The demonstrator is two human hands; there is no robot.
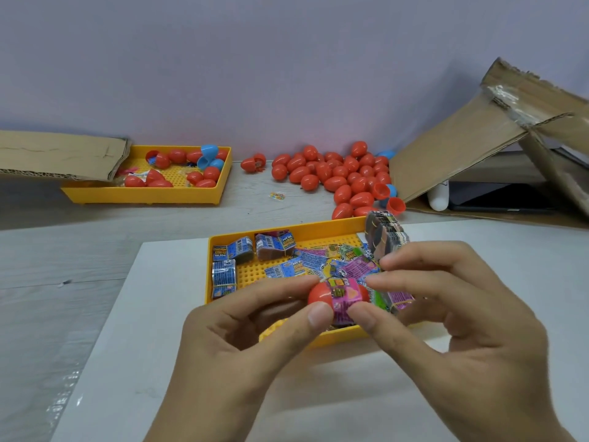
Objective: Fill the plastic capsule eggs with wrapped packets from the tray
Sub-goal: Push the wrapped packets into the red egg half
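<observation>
Pinching a red capsule egg [319, 296] lengthwise left-to-right, left hand [255, 339] and right hand [446, 317] grasping opposite ends, pink packet [345, 298] wedged between halves

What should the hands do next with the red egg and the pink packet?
Probably press the two red halves together. The left hand and right hand each pinch one side of the red egg, and the pink packet still shows in the gap between them, above the yellow tray.

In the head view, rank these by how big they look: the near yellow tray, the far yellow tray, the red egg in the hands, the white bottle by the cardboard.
1. Near yellow tray
2. Far yellow tray, though it may be a similar tray sitting farther away
3. Red egg and white bottle look similar; the bottle is partly hidden and farther, so unranked.
</observation>
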